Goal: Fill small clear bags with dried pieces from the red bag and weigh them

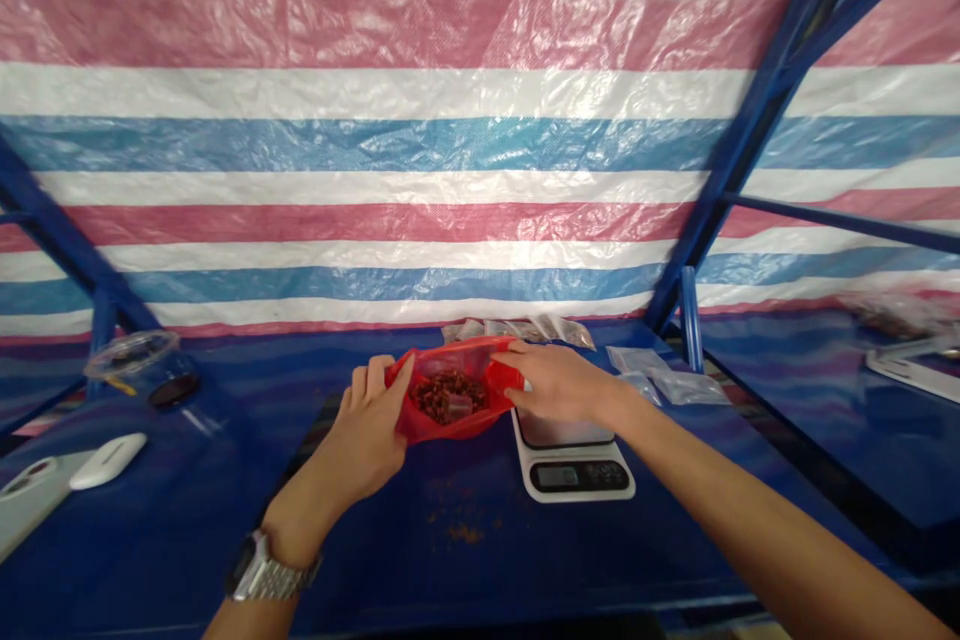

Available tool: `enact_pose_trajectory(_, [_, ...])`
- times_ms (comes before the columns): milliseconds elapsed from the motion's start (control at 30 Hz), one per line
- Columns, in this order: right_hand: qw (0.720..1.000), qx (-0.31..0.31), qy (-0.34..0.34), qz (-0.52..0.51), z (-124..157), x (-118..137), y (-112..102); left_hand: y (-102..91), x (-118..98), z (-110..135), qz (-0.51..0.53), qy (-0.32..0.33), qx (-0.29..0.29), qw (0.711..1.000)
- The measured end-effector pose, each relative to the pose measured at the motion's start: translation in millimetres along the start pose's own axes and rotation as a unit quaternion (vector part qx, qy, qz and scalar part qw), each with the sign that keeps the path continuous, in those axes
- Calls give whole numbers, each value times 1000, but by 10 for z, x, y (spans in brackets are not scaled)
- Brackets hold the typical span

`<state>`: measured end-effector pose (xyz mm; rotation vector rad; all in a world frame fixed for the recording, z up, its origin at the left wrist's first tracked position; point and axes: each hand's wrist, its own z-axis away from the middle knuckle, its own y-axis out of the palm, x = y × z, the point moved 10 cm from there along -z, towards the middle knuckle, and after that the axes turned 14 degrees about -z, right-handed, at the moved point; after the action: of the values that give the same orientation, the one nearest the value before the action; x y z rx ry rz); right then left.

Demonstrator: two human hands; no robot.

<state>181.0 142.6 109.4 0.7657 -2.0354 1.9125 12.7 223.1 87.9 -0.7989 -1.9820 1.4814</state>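
Observation:
Both my hands hold open a red plastic bag [420, 430] over the blue table [225, 520]. Inside it lie small reddish-brown pieces [442, 392] and a small clear cup [459, 407]. My left hand [371, 430], with a metal watch on the wrist, grips the bag's left rim. My right hand [559, 382] pinches the right rim, just above a small white digital scale [574, 465] with a steel platform.
Several small clear pouches [660, 380] lie right of the scale, and filled ones [525, 328] lie behind the bag. A clear lidded cup [146, 370], a white device [109, 460] and a phone [26, 495] sit at left. Crumbs [465, 532] dot the table. Blue frame posts [690, 330] rise alongside.

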Motion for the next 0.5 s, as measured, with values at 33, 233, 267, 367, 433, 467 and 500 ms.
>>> enact_pose_trajectory(33, [998, 12, -28, -64, 12, 33, -13, 46, 21, -4, 3, 9, 22, 1000])
enact_pose_trajectory(233, [946, -147, -6, -289, 424, -535, -721, -234, 139, -192, 20, 15, -12, 1000])
enact_pose_trajectory(267, [946, -199, 22, -257, 584, -736, -862, -375, 112, -220, 23, 11, -51, 998])
enact_pose_trajectory(367, [967, -189, 124, -120, 999, -1285, -926, -873, -101, -239, 42, 9, -192, 981])
enact_pose_trajectory(433, [981, -146, 120, -39, 1155, -1472, -864, -1062, -417, -287, 78, 63, -217, 971])
enact_pose_trajectory(467, [983, -135, 123, -5, 1200, -1557, -839, -1117, -590, -329, 103, 96, -217, 966])
enact_pose_trajectory(500, [979, -145, 141, 29, 1234, -1653, -852, -1158, -746, -378, 129, 124, -220, 959])
